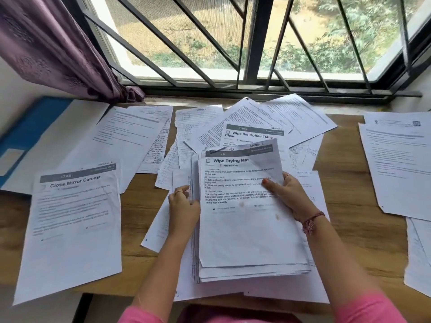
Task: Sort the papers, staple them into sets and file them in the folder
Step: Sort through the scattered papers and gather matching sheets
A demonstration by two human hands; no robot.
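Note:
A thick stack of printed papers [247, 231] is held up over the wooden desk [363, 243], its top sheet headed "Wipe Drying Mat". My left hand [183, 206] grips the stack's left edge, fingers curled round it. My right hand [288, 194] holds the right edge, thumb pressed on the top sheet, whose upper right corner curls up. A blue folder [28, 134] lies at the far left, partly under loose sheets. No stapler is visible.
Loose sheets cover the desk: "Close Mirror Cabinet" [72, 229] at front left, "Wipe the Coffee Table Clean" [251, 135] in a jumble behind the stack, more pages [396, 164] at right. A barred window [254, 43] and purple curtain [53, 47] stand behind.

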